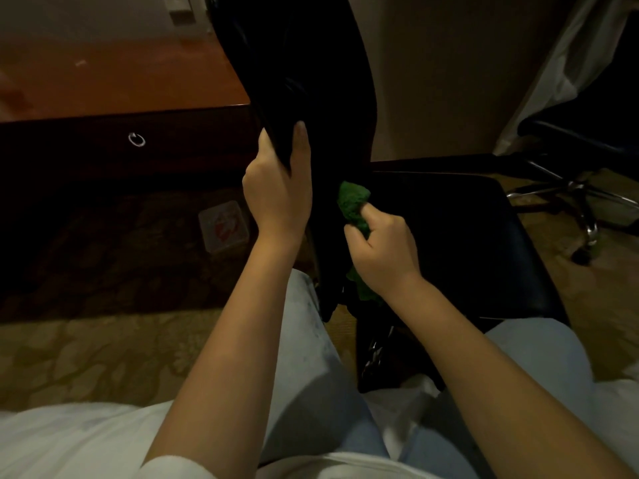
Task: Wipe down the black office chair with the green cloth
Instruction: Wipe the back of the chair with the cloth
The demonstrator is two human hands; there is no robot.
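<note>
A glossy reddish-brown wooden worktop point(121, 81) stands left, with a metal ring pull point(136, 140) on its dark drawer. A small clear plastic box point(224, 226) sits on the patterned carpet point(86, 354) below, and a second chair's chrome base point(584, 209) shows right. The black office chair point(466, 236) fills the centre. The left grip point(276, 195) clasps the edge of its smooth backrest. The right grip point(383, 250) is closed round the bunched, nubbly green cloth point(352, 202), which seems pressed where backrest meets padded seat; darkness hides the contact.
</note>
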